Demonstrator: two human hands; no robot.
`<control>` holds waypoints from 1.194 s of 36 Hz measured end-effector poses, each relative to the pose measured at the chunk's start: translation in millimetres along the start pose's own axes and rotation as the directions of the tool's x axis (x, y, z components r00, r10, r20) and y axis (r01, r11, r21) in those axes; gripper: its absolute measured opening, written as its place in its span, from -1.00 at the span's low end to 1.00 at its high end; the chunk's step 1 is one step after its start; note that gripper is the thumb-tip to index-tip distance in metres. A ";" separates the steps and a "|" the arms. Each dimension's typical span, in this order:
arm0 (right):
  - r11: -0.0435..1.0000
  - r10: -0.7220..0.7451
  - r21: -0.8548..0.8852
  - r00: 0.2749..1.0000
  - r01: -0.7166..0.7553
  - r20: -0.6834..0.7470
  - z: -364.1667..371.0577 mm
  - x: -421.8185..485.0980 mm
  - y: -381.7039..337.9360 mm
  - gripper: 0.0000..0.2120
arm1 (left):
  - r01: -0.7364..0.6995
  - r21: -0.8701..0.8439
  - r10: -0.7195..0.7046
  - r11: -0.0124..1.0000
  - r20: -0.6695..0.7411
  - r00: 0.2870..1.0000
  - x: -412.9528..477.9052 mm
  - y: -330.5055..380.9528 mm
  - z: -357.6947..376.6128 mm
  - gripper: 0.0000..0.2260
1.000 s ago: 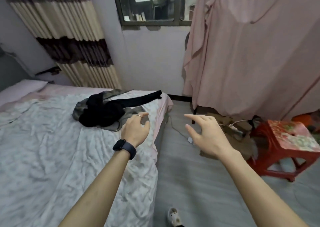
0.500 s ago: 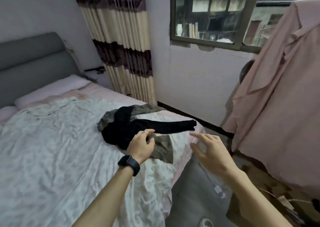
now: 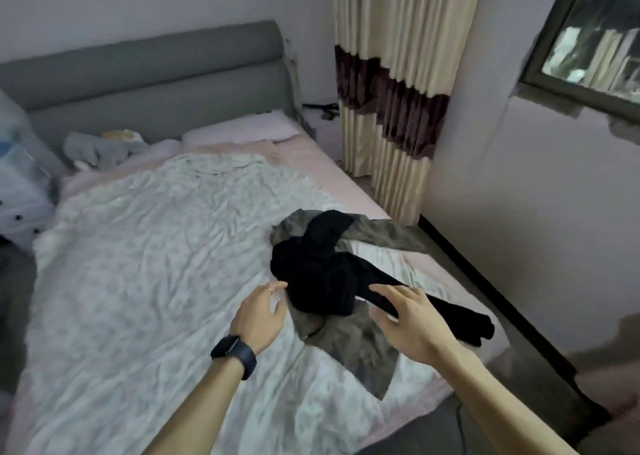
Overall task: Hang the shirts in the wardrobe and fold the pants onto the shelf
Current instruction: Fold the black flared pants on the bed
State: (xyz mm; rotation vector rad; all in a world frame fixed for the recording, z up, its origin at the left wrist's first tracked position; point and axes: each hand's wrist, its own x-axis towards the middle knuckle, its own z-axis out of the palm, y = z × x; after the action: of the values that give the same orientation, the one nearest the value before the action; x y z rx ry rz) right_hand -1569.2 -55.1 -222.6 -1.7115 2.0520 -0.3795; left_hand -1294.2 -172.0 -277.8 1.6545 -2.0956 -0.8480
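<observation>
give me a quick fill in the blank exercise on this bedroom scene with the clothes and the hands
1. The black garment lies on top of a crumpled ____ garment.
2. The smartwatch is strapped on the ____ wrist.
3. Both garments lie on the ____, on its side nearer the striped curtain.
4. The left hand and right hand are both ____, holding nothing.

Missing words: grey; left; bed; open

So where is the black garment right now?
In the head view, the black garment lies on the bed's right side, atop a grey-green garment, between both hands' open fingers.
</observation>
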 end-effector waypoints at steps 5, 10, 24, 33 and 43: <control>0.997 -0.060 -0.031 0.990 0.065 0.130 22.0 58.9 5.7 -0.52 | 0.131 -0.015 -0.131 0.991 -0.035 0.991 19.3 -28.1 6.5 -0.68; 0.997 -0.022 -0.070 0.964 0.042 0.266 63.5 106.3 21.8 -0.47 | 0.228 0.004 -0.228 0.974 0.014 0.974 46.4 -61.6 32.7 -0.68; 0.961 0.270 -0.084 0.838 -0.262 0.474 168.9 246.2 104.9 -0.37 | 0.256 0.126 -0.285 0.958 0.343 0.895 154.9 -83.2 166.7 -0.65; 0.846 0.305 0.244 0.806 -0.474 0.507 231.5 332.9 147.0 -0.26 | 0.307 0.204 -0.365 0.930 0.403 0.839 190.3 -68.2 269.8 -0.27; 0.729 0.311 0.359 0.748 -0.583 0.586 240.3 375.6 175.8 -0.57 | 0.211 0.454 -0.369 0.866 0.296 0.881 221.3 -60.6 281.4 -0.50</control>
State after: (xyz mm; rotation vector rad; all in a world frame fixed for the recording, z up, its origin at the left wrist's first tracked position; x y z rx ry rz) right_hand -1652.8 -371.5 -572.8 -0.8014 1.6933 -0.2634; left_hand -1474.9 -324.6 -553.3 2.2332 -2.4444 -0.9214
